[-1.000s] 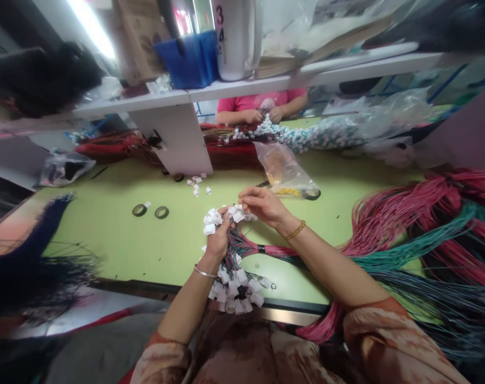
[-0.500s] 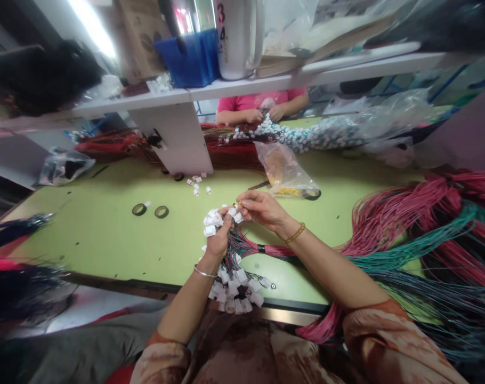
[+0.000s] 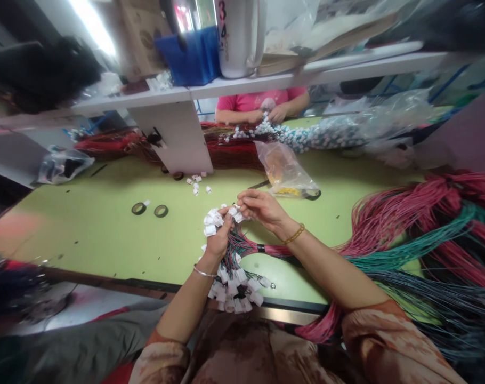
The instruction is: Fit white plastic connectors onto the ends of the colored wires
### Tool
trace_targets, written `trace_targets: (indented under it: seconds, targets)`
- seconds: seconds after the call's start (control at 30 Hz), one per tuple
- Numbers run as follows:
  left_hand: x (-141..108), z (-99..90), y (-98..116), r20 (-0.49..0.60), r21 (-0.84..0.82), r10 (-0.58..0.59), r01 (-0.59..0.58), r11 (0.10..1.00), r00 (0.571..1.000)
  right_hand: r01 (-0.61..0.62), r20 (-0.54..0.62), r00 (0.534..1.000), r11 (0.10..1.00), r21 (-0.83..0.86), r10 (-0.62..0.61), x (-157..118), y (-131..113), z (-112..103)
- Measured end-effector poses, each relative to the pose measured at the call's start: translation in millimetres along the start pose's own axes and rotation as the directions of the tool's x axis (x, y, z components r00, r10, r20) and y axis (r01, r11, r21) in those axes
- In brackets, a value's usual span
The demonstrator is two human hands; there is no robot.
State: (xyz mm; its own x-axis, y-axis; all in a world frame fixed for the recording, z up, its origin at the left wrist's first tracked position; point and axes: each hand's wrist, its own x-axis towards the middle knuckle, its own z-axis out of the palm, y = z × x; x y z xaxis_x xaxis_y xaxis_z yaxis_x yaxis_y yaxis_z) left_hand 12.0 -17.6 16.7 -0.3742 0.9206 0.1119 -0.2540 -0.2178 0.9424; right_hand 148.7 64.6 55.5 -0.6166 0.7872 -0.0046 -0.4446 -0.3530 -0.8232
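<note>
My left hand (image 3: 218, 241) is closed round a bunch of thin wires (image 3: 235, 246) tipped with white plastic connectors (image 3: 213, 218). Just right of it, my right hand (image 3: 262, 209) is pinched, thumb against fingertips, at the nearest connectors. Whatever lies in that pinch is too small to make out. Black tape (image 3: 260, 248) binds the wires, which run off to the right. More white connectors (image 3: 235, 292) hang over the table's front edge below my left hand.
Two tape rolls (image 3: 161, 211) lie left on the green table (image 3: 106, 240). A clear bag with yellow pieces (image 3: 286, 173) sits ahead, near loose white connectors (image 3: 196, 186). Long wire bundles (image 3: 402, 218) cover the right side. Across the table, a person in pink (image 3: 262, 104) works beneath a shelf (image 3: 242, 85).
A dark bundle at the left edge has shifted down, uncovering more green tabletop. My hands are almost where they were; a yellow speck at my right fingertips no longer shows clearly.
</note>
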Motion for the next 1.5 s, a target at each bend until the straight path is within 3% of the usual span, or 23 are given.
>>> trace_targets:
  seconds: [0.1,0.2,0.27,0.33,0.4,0.5,0.6,0.73,0.83,1.0,1.07,1.17,1.23,1.37,1.5]
  targets:
    - [1,-0.4,0,-0.004,0.002,-0.009,0.009,1.000,1.000,0.078,-0.076,0.993,0.989,-0.128,-0.088,5,-1,-9]
    - [2,-1.4,-1,-0.013,-0.003,-0.039,0.039,0.999,0.999,0.100,-0.148,0.971,0.879,-0.467,-0.189,10,-9,-28]
    - [4,-2.0,-1,-0.025,-0.006,-0.058,0.058,0.998,0.998,0.057,-0.116,0.970,0.664,-0.745,-0.214,11,-20,-44]
    - [5,-2.1,-1,-0.037,-0.012,-0.060,0.060,0.998,0.997,0.019,-0.059,0.978,0.367,-0.930,-0.199,10,-35,-60]
    - [6,-1.7,0,-0.043,-0.019,-0.060,0.059,0.998,0.997,-0.009,-0.033,0.986,0.149,-0.989,-0.161,6,-51,-76]
    - [5,-0.7,0,-0.043,-0.014,-0.069,0.068,0.998,0.997,-0.033,-0.032,0.999,-0.024,-0.999,-0.032,-2,-69,-97]
    - [3,-0.1,-1,-0.046,0.001,-0.018,0.019,1.000,0.999,-0.077,-0.101,0.990,-0.214,-0.974,0.100,-10,-73,-114]
    - [1,0.0,-2,-0.015,0.020,0.043,-0.043,0.999,0.999,-0.196,-0.228,0.972,-0.329,-0.924,0.063,-19,-59,-128]
    - [1,2.3,-1,-0.021,-0.020,0.036,-0.037,0.999,0.999,-0.221,-0.249,0.967,-0.313,-0.924,0.051,-20,-50,-134]
    - [1,6.1,2,-0.015,-0.098,0.007,-0.008,0.995,1.000,-0.141,-0.165,0.983,-0.248,-0.958,0.076,-18,-45,-132]
    - [1,5.3,1,-0.007,-0.103,-0.007,0.006,0.995,1.000,-0.103,-0.105,0.994,-0.094,-0.990,0.013,-18,-43,-124]
    - [1,3.5,2,0.031,-0.088,-0.019,0.022,0.996,0.999,0.028,-0.027,0.992,0.415,-0.909,-0.126,-18,-38,-99]
    - [0,3.1,3,0.049,-0.073,-0.011,0.015,0.997,0.999,0.109,-0.002,0.987,0.665,-0.739,-0.163,-17,-36,-75]
    - [-2,4.0,7,0.068,-0.075,-0.011,0.016,0.997,0.998,0.131,0.043,0.991,0.845,-0.518,-0.127,-13,-32,-27]
    - [-3,3.9,7,0.096,-0.098,-0.028,0.038,0.994,0.995,0.103,0.103,0.993,0.881,-0.461,-0.062,-13,-23,-5]
